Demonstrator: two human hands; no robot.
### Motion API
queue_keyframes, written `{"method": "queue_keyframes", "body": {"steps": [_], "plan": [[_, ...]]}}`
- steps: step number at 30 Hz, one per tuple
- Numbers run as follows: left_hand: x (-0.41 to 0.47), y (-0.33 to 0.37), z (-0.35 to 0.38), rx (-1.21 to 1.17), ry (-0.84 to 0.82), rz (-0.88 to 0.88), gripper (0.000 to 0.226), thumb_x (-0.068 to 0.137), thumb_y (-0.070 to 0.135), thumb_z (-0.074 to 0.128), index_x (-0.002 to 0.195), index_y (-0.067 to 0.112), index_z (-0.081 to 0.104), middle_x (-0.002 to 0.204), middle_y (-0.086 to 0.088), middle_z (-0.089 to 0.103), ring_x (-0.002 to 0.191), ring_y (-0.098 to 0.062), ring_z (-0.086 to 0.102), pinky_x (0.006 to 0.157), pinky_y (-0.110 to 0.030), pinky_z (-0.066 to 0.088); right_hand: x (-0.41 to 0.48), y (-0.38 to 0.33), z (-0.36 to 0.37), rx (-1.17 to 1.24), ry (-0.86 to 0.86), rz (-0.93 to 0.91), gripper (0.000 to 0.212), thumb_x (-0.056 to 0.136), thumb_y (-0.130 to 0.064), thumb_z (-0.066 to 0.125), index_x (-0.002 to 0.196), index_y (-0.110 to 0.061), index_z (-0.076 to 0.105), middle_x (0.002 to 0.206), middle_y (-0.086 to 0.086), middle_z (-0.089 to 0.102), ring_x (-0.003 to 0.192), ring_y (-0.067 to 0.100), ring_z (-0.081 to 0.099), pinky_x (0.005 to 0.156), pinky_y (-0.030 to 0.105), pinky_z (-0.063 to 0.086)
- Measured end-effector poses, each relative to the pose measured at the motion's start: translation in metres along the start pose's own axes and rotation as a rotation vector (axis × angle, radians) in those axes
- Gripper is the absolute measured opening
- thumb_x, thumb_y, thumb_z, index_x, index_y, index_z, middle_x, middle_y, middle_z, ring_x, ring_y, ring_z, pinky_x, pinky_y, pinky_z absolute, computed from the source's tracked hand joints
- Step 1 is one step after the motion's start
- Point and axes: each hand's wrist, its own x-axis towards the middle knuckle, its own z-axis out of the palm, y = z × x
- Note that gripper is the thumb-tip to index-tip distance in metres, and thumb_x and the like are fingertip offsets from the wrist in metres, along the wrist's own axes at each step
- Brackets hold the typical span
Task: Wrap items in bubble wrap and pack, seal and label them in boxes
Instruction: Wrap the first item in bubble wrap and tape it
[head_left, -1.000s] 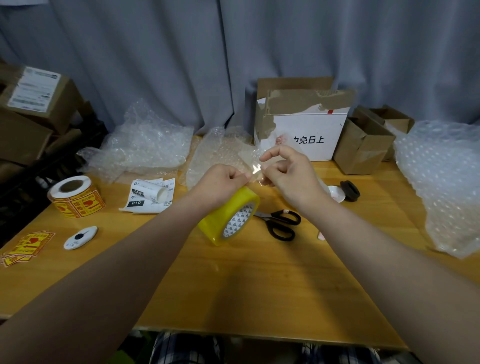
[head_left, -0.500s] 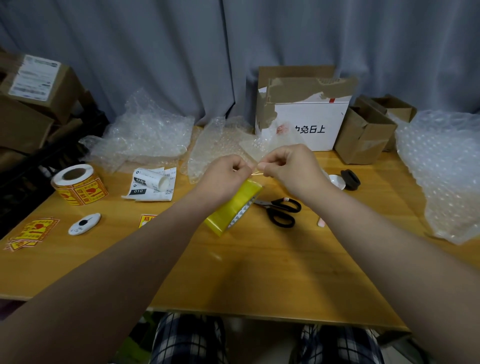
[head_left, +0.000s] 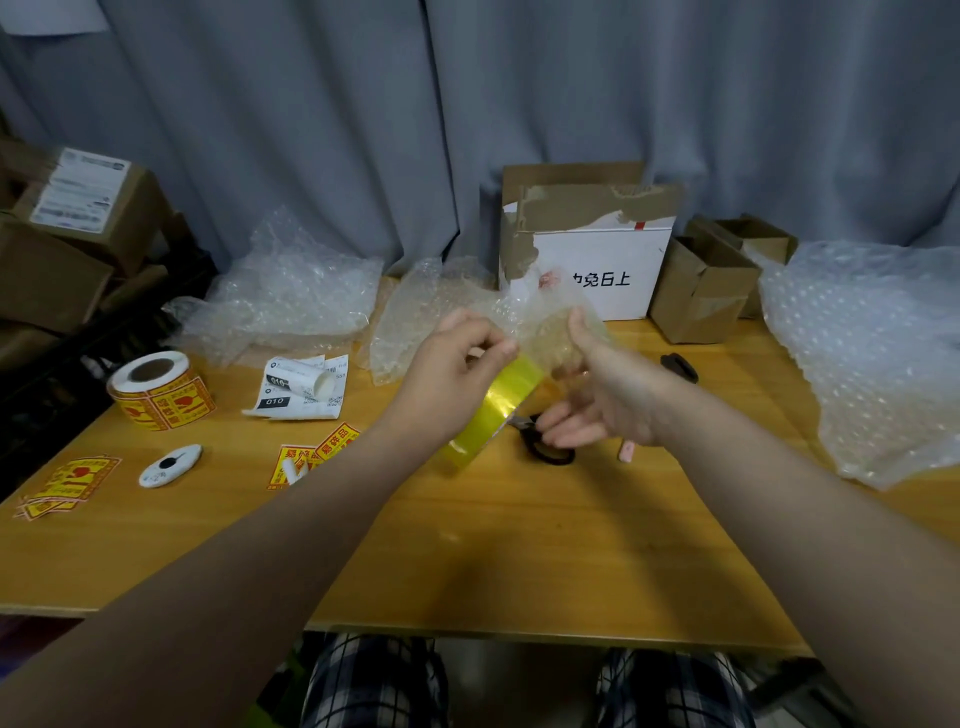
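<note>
My left hand (head_left: 452, 369) has its grip clamped on the yellow tape roll (head_left: 493, 408), just above the mid tabletop (head_left: 519, 545). The pulled strip (head_left: 545, 332) lies against my right hand (head_left: 608, 400); whether that grip pinches it, I cannot tell. I'd keep it taut and unfolded.
</note>
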Motion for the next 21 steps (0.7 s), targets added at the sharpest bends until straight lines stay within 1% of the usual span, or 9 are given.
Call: {"method": "queue_keyframes", "body": {"steps": [2,4,6,8,11,13,17,19,21], "plan": [[0.003,0.015,0.009,-0.052,0.027,0.122,0.009,0.089,0.012,0.062,0.082,0.009,0.066,0.089,0.005,0.051,0.084,0.006,0.050,0.076,-0.005,0.038,-0.002,0.004,0.000,0.206,-0.145,0.045,0.078,0.085,-0.073,0.039,0.117,-0.004,0.053,0.091,0.025,0.070,0.076,0.034,0.072,0.059,0.038,0.060],[0.009,0.028,0.019,-0.094,0.003,0.206,0.007,0.087,0.014,0.064,0.088,0.011,0.071,0.092,0.008,0.050,0.089,0.007,0.050,0.079,-0.008,0.040,-0.003,0.002,-0.007,0.469,-0.179,-0.104,0.049,0.093,-0.051,0.050,0.114,-0.007,0.061,0.096,0.017,0.071,0.076,0.028,0.071,0.064,0.038,0.060],[0.014,0.035,0.030,-0.085,-0.076,0.282,0.019,0.086,0.017,0.064,0.101,0.009,0.072,0.102,0.002,0.053,0.098,0.008,0.050,0.088,-0.012,0.042,0.000,-0.001,-0.023,0.670,-0.041,-0.250,0.029,0.092,-0.033,0.058,0.109,-0.010,0.065,0.101,0.015,0.068,0.080,0.026,0.067,0.068,0.038,0.057],[0.016,0.038,0.042,-0.004,-0.198,0.260,0.032,0.089,0.022,0.062,0.119,0.010,0.065,0.123,-0.003,0.055,0.114,0.000,0.049,0.100,-0.019,0.039,0.005,-0.003,-0.043,0.655,0.232,-0.363,0.022,0.088,-0.026,0.065,0.108,-0.016,0.063,0.101,0.011,0.066,0.085,0.027,0.064,0.065,0.038,0.056],[0.015,0.035,0.060,0.105,-0.223,0.098,0.046,0.094,0.029,0.056,0.135,0.011,0.049,0.135,-0.004,0.051,0.121,-0.015,0.048,0.102,-0.027,0.039,0.010,0.001,-0.069,0.216,0.549,-0.458,0.033,0.087,-0.028,0.066,0.117,-0.026,0.054,0.113,0.003,0.059,0.099,0.026,0.060,0.081,0.043,0.054],[0.019,0.025,0.062,0.111,-0.160,-0.026,0.049,0.096,0.034,0.051,0.141,0.016,0.041,0.137,-0.003,0.050,0.118,-0.014,0.051,0.098,-0.027,0.041,0.015,0.011,-0.084,-0.173,0.657,-0.388,0.039,0.089,-0.026,0.063,0.125,-0.022,0.049,0.111,0.002,0.052,0.093,0.022,0.054,0.081,0.038,0.049],[0.025,-0.005,0.064,0.277,-0.266,-0.126,0.044,0.097,0.034,0.048,0.138,0.017,0.047,0.138,-0.003,0.048,0.119,-0.015,0.050,0.101,-0.030,0.041,0.031,0.044,-0.111,-0.795,0.638,-0.093,0.037,0.090,-0.025,0.059,0.124,-0.014,0.048,0.090,0.006,0.056,0.082,0.028,0.056,0.067,0.040,0.048],[0.026,-0.013,0.068,0.298,-0.314,-0.175,0.041,0.097,0.033,0.050,0.135,0.019,0.050,0.139,-0.003,0.047,0.121,-0.016,0.049,0.102,-0.031,0.042,0.040,0.056,-0.116,-0.920,0.623,-0.039,0.039,0.091,-0.022,0.057,0.128,-0.016,0.047,0.084,0.004,0.054,0.081,0.028,0.056,0.057,0.035,0.044],[0.028,-0.018,0.074,0.288,-0.340,-0.207,0.041,0.096,0.032,0.051,0.136,0.019,0.049,0.139,-0.002,0.047,0.122,-0.017,0.048,0.101,-0.031,0.042,0.046,0.057,-0.117,-0.987,0.582,-0.015,0.040,0.094,-0.029,0.055,0.131,-0.017,0.047,0.092,0.006,0.057,0.084,0.027,0.056,0.059,0.033,0.042]]}}
